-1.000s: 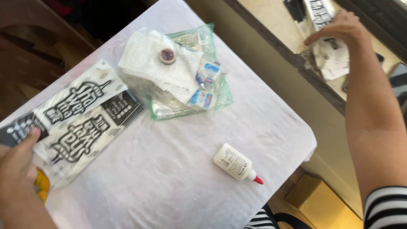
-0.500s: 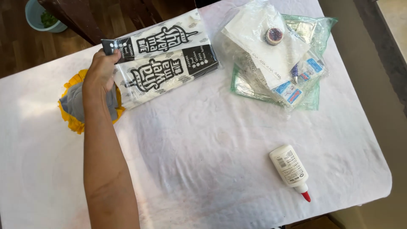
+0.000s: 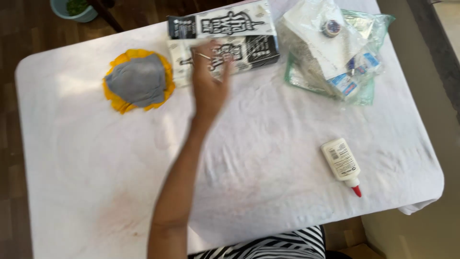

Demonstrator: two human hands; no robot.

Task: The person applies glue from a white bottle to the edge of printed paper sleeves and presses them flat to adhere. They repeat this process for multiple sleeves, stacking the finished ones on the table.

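Note:
My left hand (image 3: 210, 81) reaches up across the white-covered table (image 3: 268, 158), blurred, with its fingers spread over the lower of two flat black-and-white printed packages (image 3: 254, 50). The upper package (image 3: 223, 21) lies just beyond the fingertips. Left of the hand sits a round stack of yellow fabric with a grey piece on top (image 3: 139, 79). Nothing is clearly held in the hand. My right hand is out of view.
A clear greenish plastic bag (image 3: 335, 62) with white items, a small tape roll (image 3: 331, 28) and small blue-and-white boxes lies at the far right. A white glue bottle with a red tip (image 3: 341, 160) lies near the right front. A teal bowl (image 3: 72, 7) is on the floor beyond the table.
My left hand has moved right, from the packages' left end and the fabric stack to over the lower package. The view has shifted right and the right hand has left it.

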